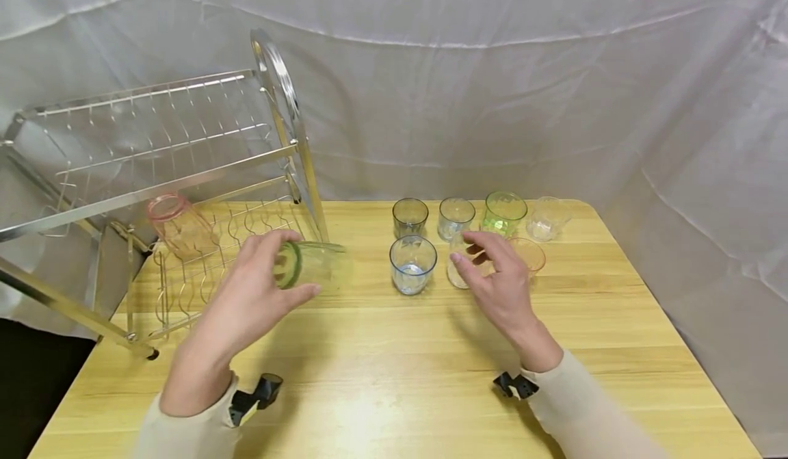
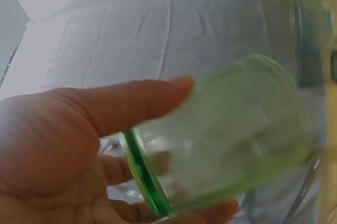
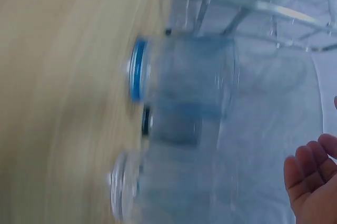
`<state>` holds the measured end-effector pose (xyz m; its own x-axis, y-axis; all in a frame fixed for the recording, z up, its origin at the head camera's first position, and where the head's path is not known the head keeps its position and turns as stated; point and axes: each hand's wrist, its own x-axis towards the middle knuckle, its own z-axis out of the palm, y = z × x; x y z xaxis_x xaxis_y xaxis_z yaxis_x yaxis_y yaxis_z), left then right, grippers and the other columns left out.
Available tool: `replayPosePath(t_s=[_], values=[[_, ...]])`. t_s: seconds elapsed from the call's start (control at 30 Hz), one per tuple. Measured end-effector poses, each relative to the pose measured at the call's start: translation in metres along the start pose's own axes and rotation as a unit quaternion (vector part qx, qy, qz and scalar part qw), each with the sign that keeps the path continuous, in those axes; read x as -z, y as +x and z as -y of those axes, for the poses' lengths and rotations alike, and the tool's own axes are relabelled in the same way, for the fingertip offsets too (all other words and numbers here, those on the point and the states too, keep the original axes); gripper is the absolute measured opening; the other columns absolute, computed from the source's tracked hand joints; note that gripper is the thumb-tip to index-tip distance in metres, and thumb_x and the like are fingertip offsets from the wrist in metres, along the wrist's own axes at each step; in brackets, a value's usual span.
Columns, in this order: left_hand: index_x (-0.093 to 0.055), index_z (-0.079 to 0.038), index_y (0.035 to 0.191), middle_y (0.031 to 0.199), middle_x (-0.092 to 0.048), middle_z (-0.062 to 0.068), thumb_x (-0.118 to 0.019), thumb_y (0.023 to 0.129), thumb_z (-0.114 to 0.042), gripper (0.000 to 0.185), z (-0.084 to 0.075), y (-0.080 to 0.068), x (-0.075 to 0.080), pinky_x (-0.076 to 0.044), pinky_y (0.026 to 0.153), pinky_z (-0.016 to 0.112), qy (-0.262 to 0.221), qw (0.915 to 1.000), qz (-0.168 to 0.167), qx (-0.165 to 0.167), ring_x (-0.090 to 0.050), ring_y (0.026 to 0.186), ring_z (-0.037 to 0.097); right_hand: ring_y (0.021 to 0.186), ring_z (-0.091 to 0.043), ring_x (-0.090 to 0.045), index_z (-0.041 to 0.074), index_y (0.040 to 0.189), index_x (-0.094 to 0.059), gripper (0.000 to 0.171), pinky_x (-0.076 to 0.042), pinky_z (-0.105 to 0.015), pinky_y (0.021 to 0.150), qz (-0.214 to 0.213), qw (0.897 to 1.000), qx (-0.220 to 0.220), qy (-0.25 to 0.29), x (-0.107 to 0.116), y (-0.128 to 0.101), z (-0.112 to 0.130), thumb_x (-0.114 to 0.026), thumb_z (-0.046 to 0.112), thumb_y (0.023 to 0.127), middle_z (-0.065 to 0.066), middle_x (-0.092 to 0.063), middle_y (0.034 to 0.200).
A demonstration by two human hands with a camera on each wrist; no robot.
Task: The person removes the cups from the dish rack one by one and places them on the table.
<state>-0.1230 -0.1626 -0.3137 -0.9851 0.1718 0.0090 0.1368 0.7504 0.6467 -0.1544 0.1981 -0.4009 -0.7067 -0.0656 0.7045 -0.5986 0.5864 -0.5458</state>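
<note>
Seven glasses: I count six standing upright on the table [image 1: 369, 377], all looking empty, plus one in hand.
Left hand [image 1: 249, 295]: I see it gripping the green glass [image 1: 308, 265] on its side, above the table beside the dish rack [image 1: 154, 172].
Right hand [image 1: 495, 278]: fingers loosely spread over a clear glass [image 1: 458, 267], apparently not gripping.
Rack: a pink glass [image 1: 178, 226] lies on its lower shelf.
Nearby: the blue glass [image 1: 412, 264] stands between the hands.
</note>
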Motion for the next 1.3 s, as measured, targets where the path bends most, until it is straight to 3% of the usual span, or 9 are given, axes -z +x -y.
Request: replayPosePath(t_s=[0.13,0.23,0.4,0.57,0.63,0.77,0.87,1.03,1.3], values=[[-0.046,-0.02,0.15,0.142,-0.048,0.017,-0.087,0.088,-0.038,0.076,-0.005,0.005,-0.017,-0.053,0.089,0.051,-0.057,0.9981,0.021,-0.012,-0.056,0.114,0.034,0.1,-0.027,-0.069,0.001,0.129,-0.069,0.04,-0.059,-0.026,0.084,0.052,0.995,-0.044,0.07,-0.014,-0.005,0.014,-0.079,0.004,0.091,-0.012,-0.073,0.119],[-0.046,-0.024,0.148,0.152,-0.045,0.015,-0.087,0.087,-0.038,0.076,-0.007,0.009,-0.029,-0.05,0.101,0.063,-0.089,0.9952,0.037,-0.018,-0.054,0.128,0.037,0.11,-0.031,-0.069,0.004,0.137,-0.064,0.046,-0.06,-0.027,0.088,0.102,0.983,-0.082,0.132,-0.021,-0.009,0.023,-0.077,0.003,0.093,-0.011,-0.069,0.131],[-0.046,-0.026,0.146,0.158,-0.043,0.009,-0.089,0.086,-0.036,0.075,-0.009,0.015,-0.049,-0.044,0.109,0.065,-0.142,0.9878,0.055,-0.036,-0.048,0.139,0.036,0.13,-0.042,-0.06,0.005,0.153,-0.05,0.063,-0.06,-0.029,0.097,0.182,0.942,-0.14,0.247,-0.029,-0.013,0.033,-0.076,0.007,0.096,-0.017,-0.051,0.155],[-0.047,-0.028,0.146,0.149,-0.051,0.003,-0.09,0.085,-0.036,0.075,-0.011,0.017,-0.06,-0.048,0.104,0.057,-0.172,0.9818,0.064,-0.047,-0.053,0.13,0.032,0.145,-0.051,-0.042,0.007,0.163,-0.035,0.086,-0.06,-0.035,0.1,0.238,0.892,-0.18,0.339,-0.033,-0.015,0.036,-0.082,0.03,0.094,-0.02,-0.029,0.17],[-0.047,-0.03,0.146,0.143,-0.056,0.006,-0.09,0.085,-0.035,0.075,-0.011,0.018,-0.063,-0.053,0.097,0.052,-0.19,0.9783,0.072,-0.042,-0.058,0.125,0.033,0.148,-0.055,-0.035,0.009,0.165,-0.031,0.093,-0.061,-0.035,0.098,0.25,0.879,-0.192,0.357,-0.034,-0.015,0.037,-0.083,0.034,0.093,-0.019,-0.023,0.173],[-0.048,-0.031,0.145,0.136,-0.061,0.012,-0.091,0.084,-0.031,0.074,-0.011,0.019,-0.068,-0.06,0.084,0.042,-0.234,0.9674,0.094,-0.026,-0.065,0.118,0.033,0.145,-0.055,-0.04,0.01,0.167,-0.026,0.094,-0.062,-0.037,0.095,0.264,0.861,-0.206,0.383,-0.034,-0.016,0.039,-0.083,0.023,0.093,-0.02,-0.022,0.172],[-0.048,-0.03,0.145,0.138,-0.061,0.012,-0.091,0.083,-0.03,0.075,-0.01,0.019,-0.071,-0.061,0.082,0.039,-0.249,0.9628,0.103,-0.019,-0.065,0.12,0.032,0.138,-0.046,-0.052,0.01,0.166,-0.028,0.089,-0.063,-0.039,0.093,0.265,0.854,-0.209,0.396,-0.035,-0.016,0.04,-0.08,0.012,0.094,-0.02,-0.027,0.169],[-0.049,-0.027,0.145,0.139,-0.06,0.009,-0.092,0.082,-0.033,0.076,-0.01,0.018,-0.073,-0.06,0.086,0.039,-0.221,0.9694,0.106,-0.01,-0.061,0.127,0.033,0.128,-0.029,-0.059,0.009,0.162,-0.034,0.083,-0.064,-0.038,0.091,0.261,0.847,-0.214,0.411,-0.035,-0.017,0.04,-0.078,0.003,0.092,-0.02,-0.032,0.164],[-0.048,-0.019,0.14,0.141,-0.059,0.01,-0.091,0.084,-0.036,0.072,-0.01,0.016,-0.077,-0.057,0.097,0.048,-0.176,0.9775,0.117,-0.002,-0.058,0.131,0.034,0.125,-0.029,-0.057,0.002,0.16,-0.034,0.084,-0.064,-0.039,0.091,0.257,0.849,-0.223,0.404,-0.035,-0.017,0.04,-0.078,0.0,0.089,-0.026,-0.034,0.159]])
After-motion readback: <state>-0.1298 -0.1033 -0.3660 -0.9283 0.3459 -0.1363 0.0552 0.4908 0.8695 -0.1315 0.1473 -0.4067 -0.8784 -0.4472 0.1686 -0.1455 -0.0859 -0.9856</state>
